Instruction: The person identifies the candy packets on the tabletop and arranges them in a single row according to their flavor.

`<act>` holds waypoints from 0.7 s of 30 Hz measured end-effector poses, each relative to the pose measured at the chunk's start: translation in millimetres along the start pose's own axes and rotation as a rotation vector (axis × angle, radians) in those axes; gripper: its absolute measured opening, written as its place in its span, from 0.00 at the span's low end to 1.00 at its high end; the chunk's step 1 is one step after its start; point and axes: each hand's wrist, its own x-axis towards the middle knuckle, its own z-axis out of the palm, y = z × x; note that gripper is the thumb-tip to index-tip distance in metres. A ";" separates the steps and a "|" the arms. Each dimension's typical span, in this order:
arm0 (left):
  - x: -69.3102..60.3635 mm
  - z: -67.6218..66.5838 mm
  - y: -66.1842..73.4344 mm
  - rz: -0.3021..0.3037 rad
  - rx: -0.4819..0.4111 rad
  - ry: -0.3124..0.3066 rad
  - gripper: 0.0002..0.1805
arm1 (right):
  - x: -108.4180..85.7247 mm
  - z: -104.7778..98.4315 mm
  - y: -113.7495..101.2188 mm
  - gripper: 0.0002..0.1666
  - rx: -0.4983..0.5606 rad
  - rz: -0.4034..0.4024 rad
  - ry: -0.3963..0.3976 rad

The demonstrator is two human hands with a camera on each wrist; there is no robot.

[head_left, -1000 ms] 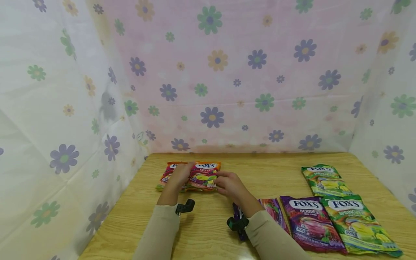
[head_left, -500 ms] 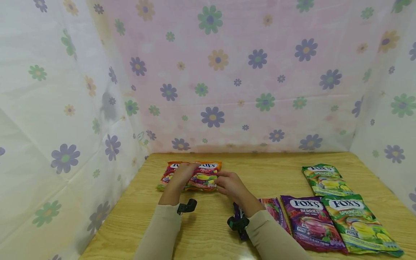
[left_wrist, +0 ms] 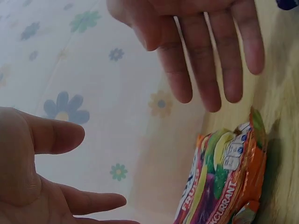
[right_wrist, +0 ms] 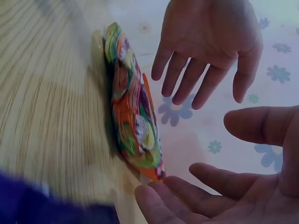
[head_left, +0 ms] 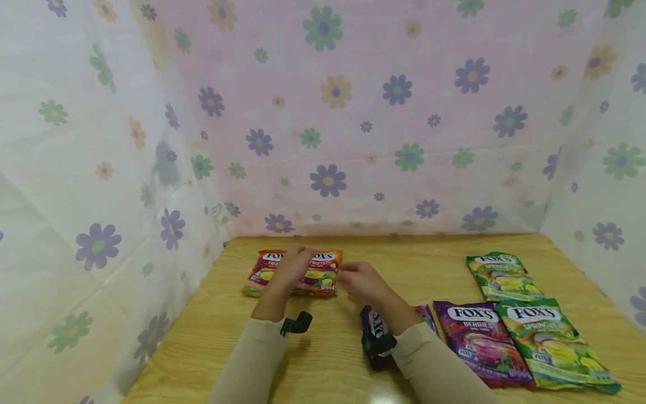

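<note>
Two red-and-orange Fox's Fruits candy bags lie side by side at the table's far left: a left bag (head_left: 263, 275) and a right bag (head_left: 323, 275). My left hand (head_left: 292, 272) hovers over where they meet, its fingers extended and holding nothing; in the left wrist view its palm (left_wrist: 18, 163) is apart from the candy bag (left_wrist: 219, 177). At the right bag's right edge is my right hand (head_left: 367, 283), fingers fairly straight. In the right wrist view its fingertips (right_wrist: 148, 196) lie close to the bag's end; whether they touch I cannot tell.
Purple Fox's Berries bags lie front right, one (head_left: 483, 345) in full view and another purple bag (head_left: 375, 328) partly under my right wrist. Two green Fox's bags, one nearer (head_left: 557, 345) and one farther (head_left: 504, 278), lie at the right. A flowered cloth (head_left: 378, 140) encloses the table.
My left hand has shifted right across the bags, uncovering more of the left one. The right hand has drawn slightly right, with its wrist exposing more of the purple bag below.
</note>
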 end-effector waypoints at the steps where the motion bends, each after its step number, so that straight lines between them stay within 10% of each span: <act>1: -2.1 1.7 2.1 0.005 0.015 0.000 0.43 | -1.8 -2.9 -0.3 0.34 -0.038 -0.008 -0.005; 21: -47.1 44.3 14.0 0.208 0.277 -0.132 0.53 | -52.2 -83.4 5.3 0.26 -0.412 -0.190 -0.155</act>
